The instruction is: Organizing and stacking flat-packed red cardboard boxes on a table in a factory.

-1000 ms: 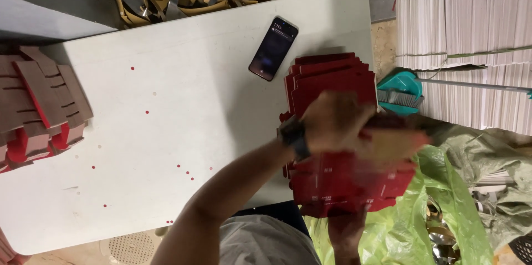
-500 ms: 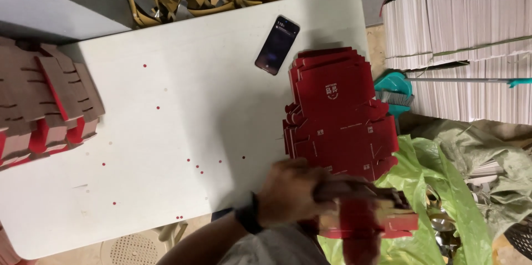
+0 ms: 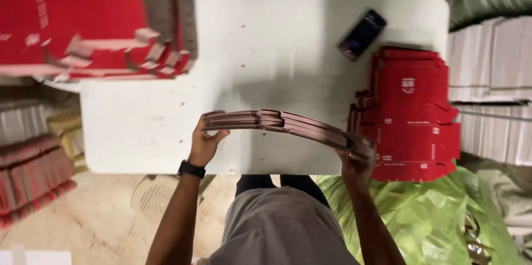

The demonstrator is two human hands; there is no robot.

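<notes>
A white counter (image 3: 260, 65) carries a dark smartphone (image 3: 362, 35) near its far right corner, a stack of flat red cardboard box blanks (image 3: 413, 115) overhanging its right edge, and another red stack (image 3: 88, 21) at the far left corner.

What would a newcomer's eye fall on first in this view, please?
Most striking is the bowed bundle of flat cardboard blanks held edge-on between the left hand and right hand over the white table. A stack of red flat boxes sits at the right edge.
</notes>
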